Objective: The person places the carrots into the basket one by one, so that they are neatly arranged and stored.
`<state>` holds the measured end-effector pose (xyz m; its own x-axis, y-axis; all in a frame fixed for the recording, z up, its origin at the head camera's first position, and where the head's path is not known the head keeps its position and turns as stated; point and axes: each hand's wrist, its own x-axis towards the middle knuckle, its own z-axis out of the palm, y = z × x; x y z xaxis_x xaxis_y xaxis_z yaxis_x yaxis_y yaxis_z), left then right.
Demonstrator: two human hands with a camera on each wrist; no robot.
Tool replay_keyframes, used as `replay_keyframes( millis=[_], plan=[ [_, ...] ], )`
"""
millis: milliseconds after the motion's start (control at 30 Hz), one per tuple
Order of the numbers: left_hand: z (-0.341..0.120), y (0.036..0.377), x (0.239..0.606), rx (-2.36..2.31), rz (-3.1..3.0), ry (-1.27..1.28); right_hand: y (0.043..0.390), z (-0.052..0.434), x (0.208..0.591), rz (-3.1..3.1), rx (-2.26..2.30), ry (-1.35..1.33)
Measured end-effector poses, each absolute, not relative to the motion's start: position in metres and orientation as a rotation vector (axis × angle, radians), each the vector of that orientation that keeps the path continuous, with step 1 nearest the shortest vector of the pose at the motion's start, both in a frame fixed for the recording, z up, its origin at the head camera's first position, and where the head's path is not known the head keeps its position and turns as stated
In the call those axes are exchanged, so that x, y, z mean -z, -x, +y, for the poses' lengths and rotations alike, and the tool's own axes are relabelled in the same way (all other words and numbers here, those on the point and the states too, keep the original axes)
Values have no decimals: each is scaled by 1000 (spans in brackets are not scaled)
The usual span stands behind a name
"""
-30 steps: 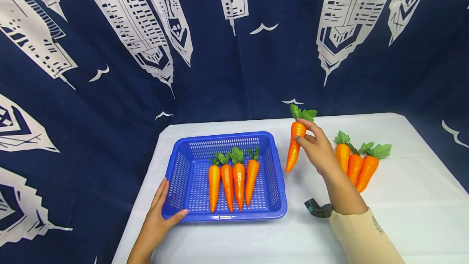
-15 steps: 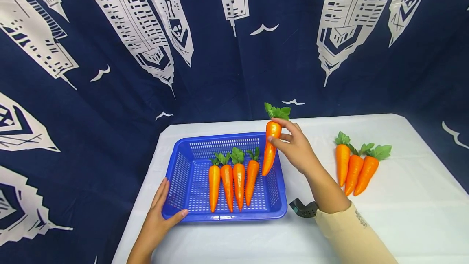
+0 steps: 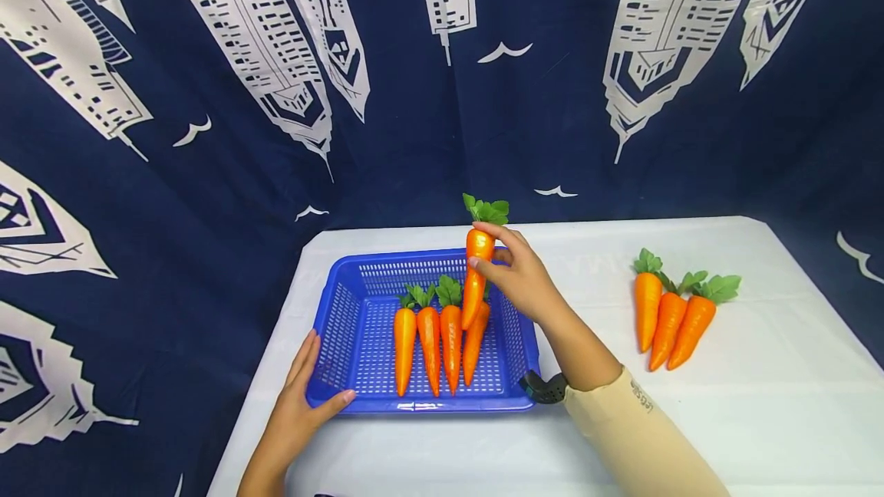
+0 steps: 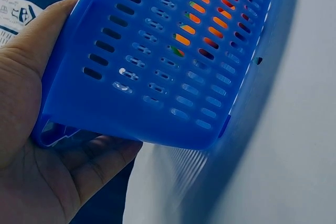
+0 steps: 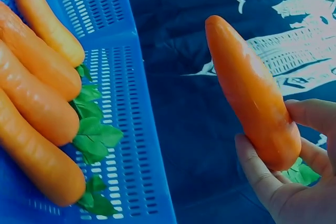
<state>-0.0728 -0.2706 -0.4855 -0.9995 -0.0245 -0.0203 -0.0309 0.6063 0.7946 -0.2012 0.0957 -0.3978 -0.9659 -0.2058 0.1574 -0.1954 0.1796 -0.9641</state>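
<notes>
Right hand pinches a carrot near its leafy top, thumb one side, fingers the other; tip hangs down. Carrot is up over the right part of the blue basket, crossing in front of the rightmost carrot inside in head view; right wrist view shows it apart from the four below. Left hand on basket's near-left corner: fingers straight along the outer left wall, thumb stretched onto near rim, no curl.

In basket: four carrots, side by side, leaves toward far wall, tips close to near wall. Narrow strip of floor between the last one and right wall, wider strip on the left. Dark wrist device overlaps the near-right rim in head view; contact can't be told.

Outside right, well apart from basket: three carrots, tops bunched, near the table's far edge. Broad white stretch of table in front of them. Navy skyline cloth behind.
</notes>
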Motion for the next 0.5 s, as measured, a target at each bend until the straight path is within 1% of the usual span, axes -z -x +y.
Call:
replay_keyframes(
  millis=[500],
  plan=[
    [-269,72,487,-1397,2822,22,215,66,414,2385,1747,412]
  ],
)
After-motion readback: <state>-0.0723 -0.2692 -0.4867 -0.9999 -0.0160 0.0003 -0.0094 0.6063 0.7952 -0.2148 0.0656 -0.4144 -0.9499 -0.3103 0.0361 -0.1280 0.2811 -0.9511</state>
